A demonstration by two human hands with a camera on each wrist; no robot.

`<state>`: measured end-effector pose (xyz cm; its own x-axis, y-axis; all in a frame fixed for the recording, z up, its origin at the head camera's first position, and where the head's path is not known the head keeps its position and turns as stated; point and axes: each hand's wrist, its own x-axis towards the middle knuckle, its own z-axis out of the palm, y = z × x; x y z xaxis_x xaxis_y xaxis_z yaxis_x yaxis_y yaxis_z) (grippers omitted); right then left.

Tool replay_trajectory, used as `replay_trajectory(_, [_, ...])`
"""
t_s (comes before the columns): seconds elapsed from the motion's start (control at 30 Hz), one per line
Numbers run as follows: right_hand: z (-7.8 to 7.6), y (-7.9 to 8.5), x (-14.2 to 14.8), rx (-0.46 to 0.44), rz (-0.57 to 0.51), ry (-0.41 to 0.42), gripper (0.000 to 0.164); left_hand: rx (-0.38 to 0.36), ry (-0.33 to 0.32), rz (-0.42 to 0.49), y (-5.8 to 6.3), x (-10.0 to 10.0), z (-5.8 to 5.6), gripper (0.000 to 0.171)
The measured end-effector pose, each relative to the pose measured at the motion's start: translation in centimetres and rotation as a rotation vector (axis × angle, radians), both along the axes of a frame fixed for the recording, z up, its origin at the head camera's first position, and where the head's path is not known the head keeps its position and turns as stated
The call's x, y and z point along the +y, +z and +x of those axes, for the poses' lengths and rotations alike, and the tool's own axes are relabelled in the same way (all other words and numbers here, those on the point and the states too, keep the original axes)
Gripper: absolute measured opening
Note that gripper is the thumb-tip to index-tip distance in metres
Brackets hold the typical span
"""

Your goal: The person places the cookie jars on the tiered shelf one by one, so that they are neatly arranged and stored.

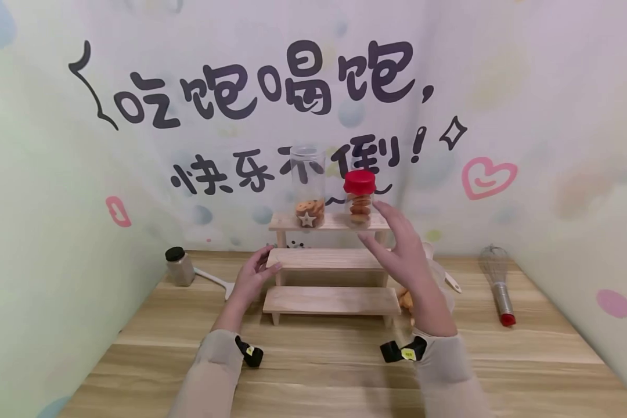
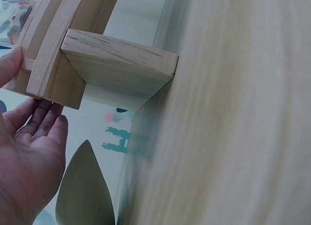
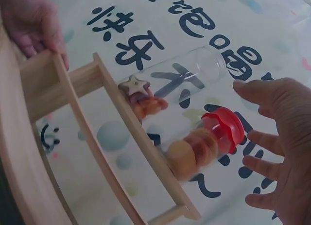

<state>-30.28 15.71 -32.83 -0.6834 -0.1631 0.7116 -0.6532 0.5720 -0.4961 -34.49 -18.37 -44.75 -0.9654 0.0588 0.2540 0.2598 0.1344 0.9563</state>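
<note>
A three-tier wooden step rack (image 1: 331,299) stands on the table. My left hand (image 1: 251,277) grips the left end of its middle tier, thumb above and fingers underneath in the left wrist view. On the top tier, a small clear jar with a red lid (image 1: 360,182) contains stacked cookies. Beside it, a taller clear jar (image 1: 308,180) has cookies and a star-shaped piece at its bottom; no lid shows on it. My right hand (image 1: 409,255) is just right of the red-lidded jar, fingers spread and apart from it in the right wrist view (image 3: 286,142).
A black-lidded jar (image 1: 180,267) and a white utensil (image 1: 214,278) lie left of the rack. On the right are a whisk (image 1: 500,284) with a red end, a white-handled utensil (image 1: 453,283) and orange-brown food pieces (image 1: 406,299), partly behind my right arm. A printed cloth hangs behind.
</note>
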Motion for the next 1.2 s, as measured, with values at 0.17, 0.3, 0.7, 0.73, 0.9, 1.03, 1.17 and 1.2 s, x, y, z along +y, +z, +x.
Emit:
replay_trajectory(0.17, [1.5, -0.5, 2.3, -0.010, 0.098, 0.055, 0.068, 0.000, -0.015, 0.004, 0.2, 0.0, 0.1, 0.066])
replay_trajectory(0.3, [2.6, -1.7, 4.5, -0.041, 0.145, 0.071, 0.070, -0.020, -0.031, 0.014, 0.5, 0.0, 0.4, 0.067])
replay_trajectory(0.7, [5.0, -8.5, 10.8, 0.059, 0.170, 0.108, 0.061, -0.003, -0.022, 0.011, 0.5, 0.1, 0.5, 0.066])
replay_trajectory(0.73, [5.1, -9.0, 11.1, 0.084, 0.151, 0.112, 0.059, 0.005, -0.019, 0.014, 0.4, 0.1, 0.5, 0.066])
replay_trajectory(0.9, [5.5, -11.4, 11.8, 0.216, 0.043, 0.118, 0.045, 0.019, -0.013, 0.013, 0.4, 0.1, 0.4, 0.066])
replay_trajectory(1.03, [5.9, -12.3, 11.5, 0.298, -0.051, 0.127, 0.033, -0.005, -0.024, 0.005, 0.4, 0.2, 0.3, 0.067])
replay_trajectory(1.17, [6.1, -12.7, 11.0, 0.358, -0.118, 0.146, 0.038, -0.025, -0.034, 0.002, 1.1, 0.3, 0.9, 0.066])
replay_trajectory(1.2, [6.1, -12.9, 10.9, 0.359, -0.130, 0.151, 0.042, -0.028, -0.034, -0.003, 1.5, 0.3, 1.2, 0.066])
